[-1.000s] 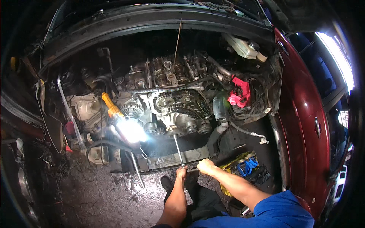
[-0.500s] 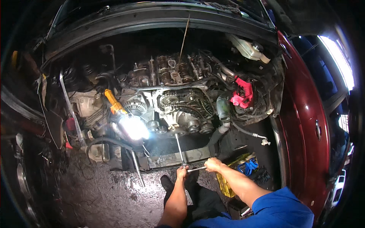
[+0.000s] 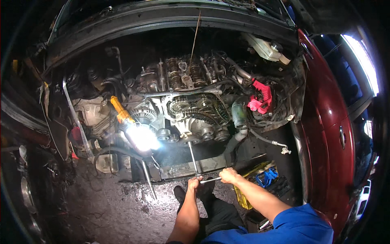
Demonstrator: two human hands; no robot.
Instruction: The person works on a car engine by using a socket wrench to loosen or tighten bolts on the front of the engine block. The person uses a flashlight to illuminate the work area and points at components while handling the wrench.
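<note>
A long steel extension bar (image 3: 193, 158) runs down from a pulley (image 3: 189, 141) on the lower front of the exposed engine. Its near end meets a steel wrench handle (image 3: 209, 180) that lies crosswise. My left hand (image 3: 193, 183) is closed around the joint of the two. My right hand (image 3: 228, 176) grips the handle's right end. Above the pulley is an exposed timing chain (image 3: 195, 112), with bared camshafts (image 3: 175, 77) behind it. How the bar fits onto the pulley is too small to make out.
A glaring work lamp (image 3: 142, 138) with yellow handle hangs left of the bar, above a loose steel tube (image 3: 148, 179). A red plastic part (image 3: 260, 95) sits right of the engine. A yellow tool case (image 3: 243, 197) lies right of my legs, beside a maroon door (image 3: 327, 105).
My right hand has shifted slightly to the right, and more of the crosswise handle shows between my hands. My left hand stays at the bar's end. The view has shifted slightly.
</note>
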